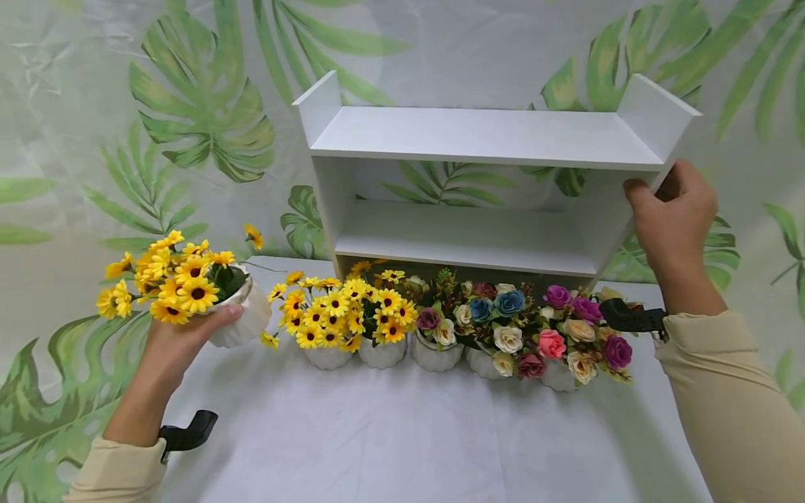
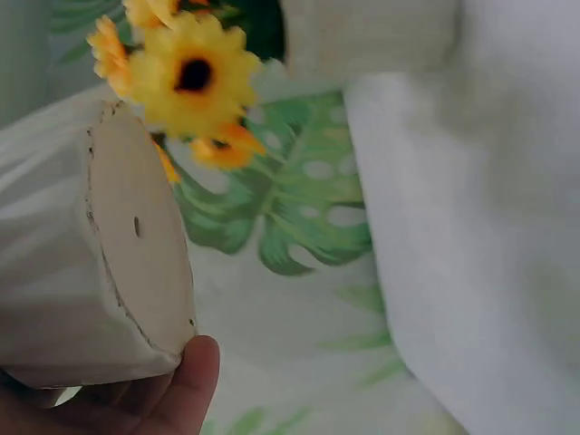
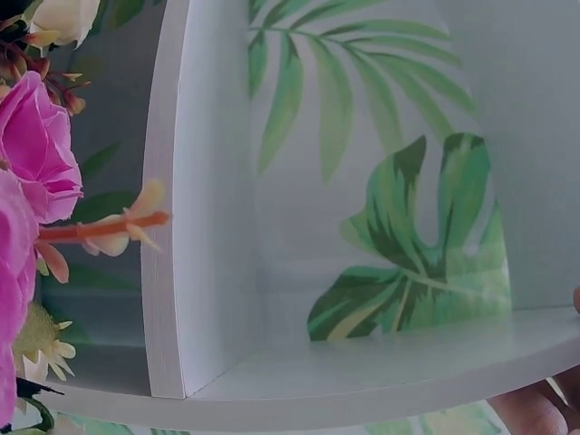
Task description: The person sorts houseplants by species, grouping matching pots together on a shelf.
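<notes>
White cloth printed with green leaves makes the backdrop (image 1: 69, 84), filling the upper part of the head view and running down its left side. Below it spreads the white surface (image 1: 409, 433), reaching from the middle down to six o'clock.

From the centre of the head view, a white shelf unit (image 1: 484, 133) stands between twelve and one o'clock, its two visible boards bare and its foot hidden behind blooms. Just in front of it, a row of five potted plants runs from seven round to four o'clock: two pots of yellow daisies (image 1: 330, 307) at the seven o'clock end, then three pots of mixed roses (image 1: 508, 340) in cream, blue, pink and purple.

Between eight and nine o'clock, the tilted pot of yellow flowers (image 1: 248, 314) is held above the surface, its white body at the two o'clock side of the left hand (image 1: 189, 342), its blooms leaning towards ten o'clock. That hand grips the pot, fingers curled round it; the left wrist view shows the pale base with a small slit.

Near three o'clock, the right hand (image 1: 676, 216) pinches the shelf unit's side panel, thumb on the inner side and fingers outside; the boards lie towards its nine o'clock.

Smallest are the black wrist mounts (image 1: 189, 431), one at each tan cuff (image 1: 701, 335).
</notes>
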The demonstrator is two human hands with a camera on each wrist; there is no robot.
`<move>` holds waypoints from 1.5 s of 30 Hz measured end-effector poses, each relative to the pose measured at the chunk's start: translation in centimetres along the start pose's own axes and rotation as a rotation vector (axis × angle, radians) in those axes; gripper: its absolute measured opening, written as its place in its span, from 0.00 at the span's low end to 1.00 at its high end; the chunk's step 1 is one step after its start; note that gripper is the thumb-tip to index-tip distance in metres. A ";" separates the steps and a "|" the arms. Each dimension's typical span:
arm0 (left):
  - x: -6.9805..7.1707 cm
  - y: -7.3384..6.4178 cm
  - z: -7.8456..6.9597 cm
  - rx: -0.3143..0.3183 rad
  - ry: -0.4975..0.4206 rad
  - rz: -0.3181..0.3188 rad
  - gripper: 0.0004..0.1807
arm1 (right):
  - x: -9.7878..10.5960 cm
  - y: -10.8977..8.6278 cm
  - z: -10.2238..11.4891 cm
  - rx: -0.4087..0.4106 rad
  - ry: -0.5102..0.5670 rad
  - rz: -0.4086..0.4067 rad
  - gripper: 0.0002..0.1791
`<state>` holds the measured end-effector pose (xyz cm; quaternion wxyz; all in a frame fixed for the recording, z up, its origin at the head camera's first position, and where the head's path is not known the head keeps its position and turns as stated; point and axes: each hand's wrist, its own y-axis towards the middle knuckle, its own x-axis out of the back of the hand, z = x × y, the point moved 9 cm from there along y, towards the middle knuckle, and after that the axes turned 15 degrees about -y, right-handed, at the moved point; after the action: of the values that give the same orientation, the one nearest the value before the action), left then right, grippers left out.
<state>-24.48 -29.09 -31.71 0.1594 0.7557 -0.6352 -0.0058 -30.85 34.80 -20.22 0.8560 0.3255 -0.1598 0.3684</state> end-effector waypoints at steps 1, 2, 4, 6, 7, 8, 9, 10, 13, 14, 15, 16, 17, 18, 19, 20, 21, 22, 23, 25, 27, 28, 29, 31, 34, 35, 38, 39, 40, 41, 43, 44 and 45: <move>-0.3 0.1 -0.7 -0.019 -0.019 0.004 0.27 | 0.1 0.0 0.0 0.001 0.002 -0.002 0.20; -0.7 0.2 -1.4 -0.039 -0.040 0.011 0.27 | 0.1 0.0 0.1 0.004 0.001 -0.005 0.20; -1.4 0.3 -2.7 -0.066 -0.098 0.021 0.27 | 0.1 0.1 0.1 0.012 -0.003 -0.006 0.20; -2.1 0.4 -3.8 -0.093 -0.112 0.035 0.28 | 0.0 0.2 0.1 0.016 -0.005 0.000 0.20; -2.5 0.5 -4.4 -0.102 -0.123 0.047 0.28 | -0.1 0.2 0.1 0.018 -0.008 0.000 0.20; -2.9 0.7 -4.9 -0.109 -0.124 0.059 0.29 | -0.1 0.2 0.1 0.019 -0.011 -0.001 0.20; -3.4 0.8 -5.4 -0.116 -0.117 0.071 0.29 | -0.2 0.2 0.1 0.019 -0.010 -0.001 0.20; -3.8 1.0 -5.9 -0.124 -0.098 0.083 0.29 | -0.2 0.2 0.0 0.019 -0.011 -0.001 0.20; -5.0 1.4 -7.1 -0.120 -0.062 0.118 0.30 | -0.4 0.2 0.0 0.022 -0.018 -0.004 0.20; -5.4 1.6 -7.5 -0.119 -0.041 0.126 0.30 | -0.5 0.3 -0.1 0.020 -0.019 -0.001 0.20; -5.7 1.7 -7.9 -0.116 -0.028 0.133 0.31 | -0.5 0.3 -0.1 0.021 -0.019 0.001 0.20; -6.0 1.8 -8.3 -0.114 -0.023 0.141 0.32 | -0.6 0.3 -0.1 0.021 -0.022 0.003 0.20; -6.3 1.9 -8.7 -0.114 -0.023 0.149 0.33 | -0.6 0.4 -0.1 0.020 -0.021 0.004 0.20; -6.7 2.1 -9.3 -0.118 -0.025 0.157 0.33 | -0.6 0.4 -0.2 0.015 -0.020 0.004 0.20; -7.0 2.2 -9.8 -0.123 -0.027 0.160 0.33 | -0.6 0.5 -0.2 0.009 -0.017 0.006 0.20; -7.3 2.3 -10.3 -0.126 -0.031 0.167 0.33 | -0.6 0.5 -0.3 0.004 -0.015 0.008 0.20; -7.7 2.3 -10.8 -0.130 -0.040 0.173 0.33 | -0.6 0.6 -0.4 0.000 -0.012 0.009 0.20; -8.1 2.4 -11.3 -0.137 -0.050 0.181 0.33 | -0.6 0.6 -0.5 -0.006 -0.011 0.009 0.20; -8.4 2.5 -11.8 -0.141 -0.054 0.187 0.32 | -0.6 0.6 -0.5 -0.013 -0.008 0.010 0.20; -9.0 2.6 -12.8 -0.147 -0.046 0.196 0.33 | -0.7 0.7 -0.6 -0.016 -0.006 0.011 0.20; -9.7 2.8 -14.1 -0.163 -0.039 0.210 0.33 | -0.7 0.7 -0.6 -0.016 -0.008 0.013 0.20; -10.0 2.9 -14.8 -0.176 -0.030 0.215 0.34 | -0.7 0.8 -0.6 -0.018 -0.008 0.014 0.20; -10.3 3.1 -15.5 -0.190 -0.030 0.220 0.35 | -0.6 0.9 -0.6 -0.018 -0.008 0.016 0.20; -11.2 3.7 -17.2 -0.232 -0.060 0.239 0.36 | -0.5 1.0 -0.6 -0.024 -0.004 0.022 0.20; -12.7 4.7 -20.0 -0.310 -0.106 0.275 0.35 | -0.3 1.3 -0.9 -0.044 0.012 0.027 0.20; -13.3 5.1 -20.9 -0.333 -0.128 0.293 0.35 | -0.2 1.3 -1.0 -0.048 0.014 0.028 0.20; -14.8 6.3 -23.0 -0.362 -0.164 0.333 0.33 | -0.1 1.3 -1.3 -0.064 0.020 0.030 0.19; -15.3 6.7 -23.5 -0.348 -0.169 0.337 0.33 | -0.1 1.3 -1.4 -0.065 0.017 0.028 0.19; -15.7 7.2 -23.9 -0.332 -0.177 0.338 0.33 | -0.1 1.3 -1.5 -0.066 0.015 0.028 0.19; -16.2 7.6 -24.3 -0.314 -0.179 0.333 0.33 | -0.1 1.3 -1.5 -0.062 0.010 0.026 0.19; -17.0 8.4 -24.8 -0.271 -0.173 0.322 0.33 | -0.3 1.2 -1.4 -0.056 0.011 0.020 0.19; -17.3 8.8 -25.1 -0.252 -0.164 0.313 0.34 | -0.3 1.2 -1.3 -0.052 0.010 0.018 0.19; -17.7 9.2 -25.4 -0.243 -0.164 0.311 0.35 | -0.4 1.2 -1.2 -0.048 0.009 0.016 0.19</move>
<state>-31.32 -7.43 -8.77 0.1960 0.6209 -0.7496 -0.1192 -31.95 36.00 -20.80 0.8613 0.3018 -0.1674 0.3729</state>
